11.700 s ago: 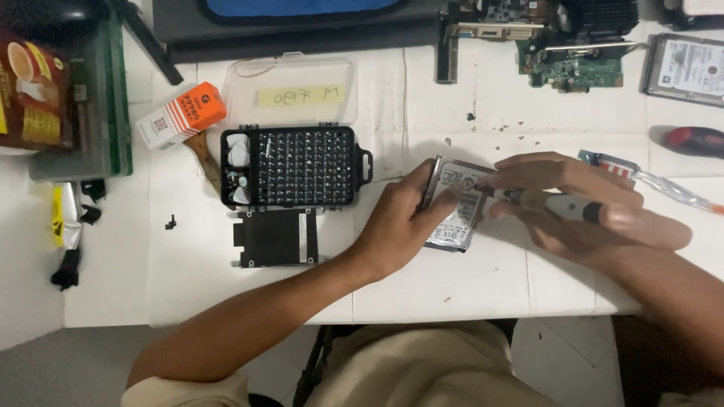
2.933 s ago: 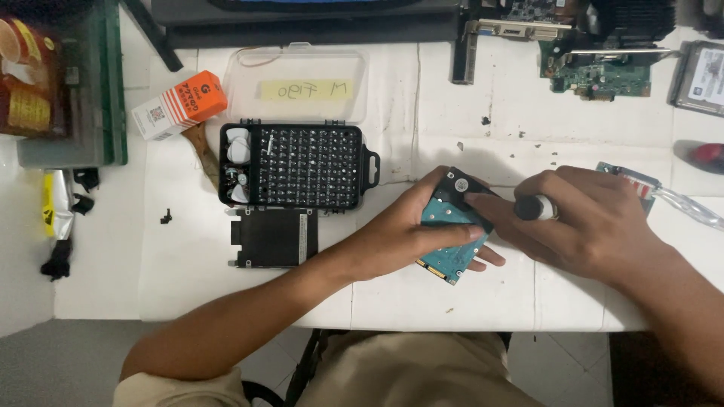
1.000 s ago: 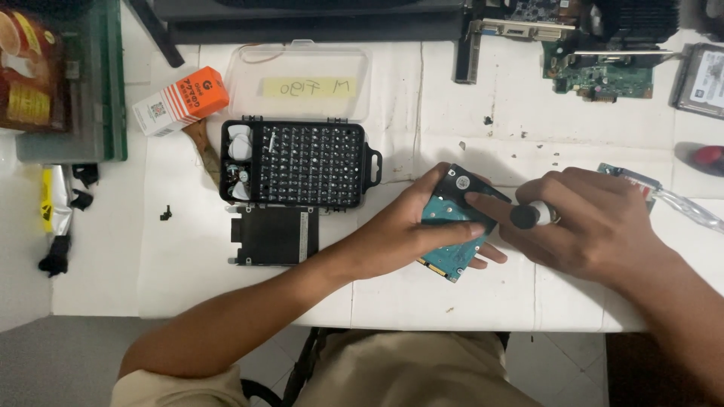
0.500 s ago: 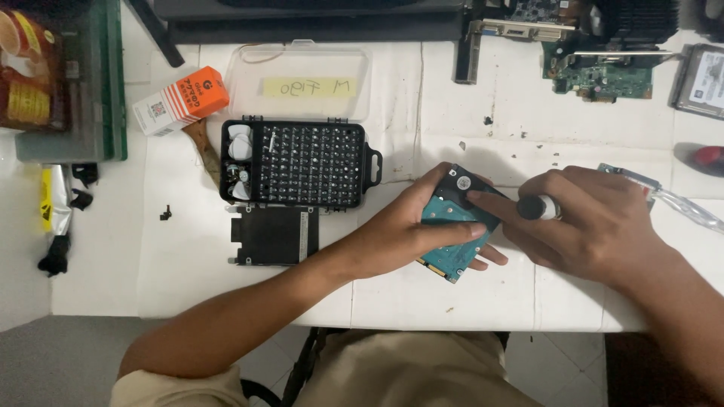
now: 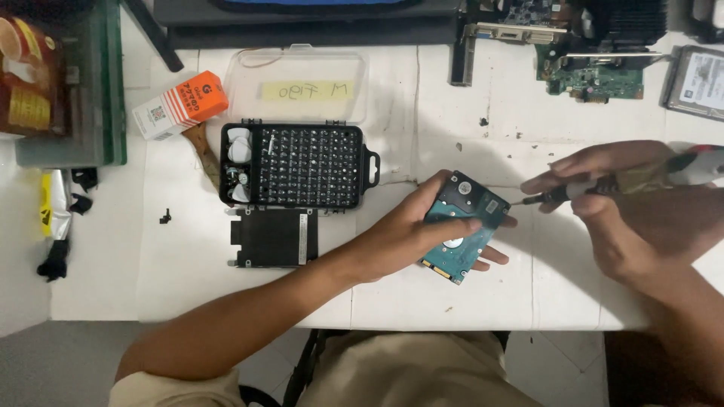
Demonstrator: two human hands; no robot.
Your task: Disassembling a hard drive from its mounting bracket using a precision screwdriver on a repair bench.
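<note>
On the white tabletop (image 5: pixel 98 279), a black rectangular bit case (image 5: pixel 298 166) is seen at 10 o'clock of a flat drive with teal circuit board (image 5: pixel 461 226), gripped by the left hand (image 5: pixel 418 230). At 3 o'clock, a slim black-tipped screwdriver (image 5: pixel 596 185) is pinched by the right hand (image 5: pixel 633 203).

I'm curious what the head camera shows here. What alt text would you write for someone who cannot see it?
Seen from above, a person's left hand holds a small hard drive with a teal circuit board on a white table, while the right hand points a slim black-tipped screwdriver at its edge. A black open case of screwdriver bits and a black metal bracket lie to the left.
</note>
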